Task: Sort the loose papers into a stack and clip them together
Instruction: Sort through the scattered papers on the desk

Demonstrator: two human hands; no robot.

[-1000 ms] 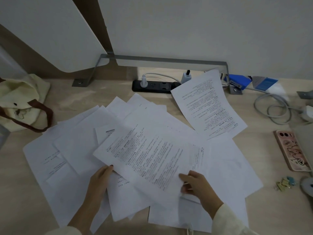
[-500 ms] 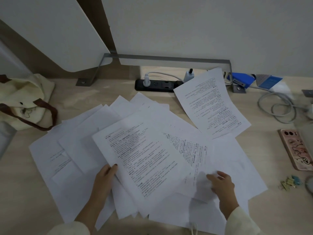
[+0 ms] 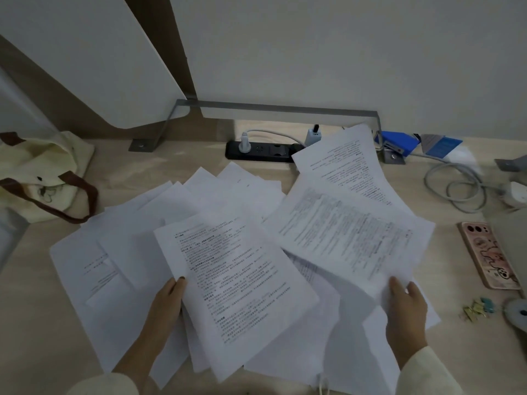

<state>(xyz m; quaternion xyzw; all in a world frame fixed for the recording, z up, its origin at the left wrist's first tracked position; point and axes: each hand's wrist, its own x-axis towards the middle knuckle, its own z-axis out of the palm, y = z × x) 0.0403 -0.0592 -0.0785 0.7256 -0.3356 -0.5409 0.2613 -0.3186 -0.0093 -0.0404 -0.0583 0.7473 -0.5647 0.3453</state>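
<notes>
Several white printed sheets [image 3: 122,252] lie fanned across the desk in a loose overlapping heap. My left hand [image 3: 166,303] grips the left edge of a printed sheet [image 3: 233,280] near the front. My right hand [image 3: 406,306] holds another printed sheet [image 3: 350,235] by its near corner, lifted and tilted above the heap on the right. One more sheet [image 3: 342,161] lies at the back right, over the power strip's end. Small binder clips [image 3: 477,307], gold and teal, rest on the desk to the right of my right hand.
A pink-cased phone [image 3: 490,255] lies at the right edge. A black power strip [image 3: 259,151] with plugs sits at the back, a coiled grey cable [image 3: 456,186] beside it. A cream tote bag [image 3: 37,175] sits at the left. A round object [image 3: 517,312] lies near the clips.
My right hand has picked up a printed sheet from the heap and lifted it up and to the right. My left hand keeps its hold on the front sheet.
</notes>
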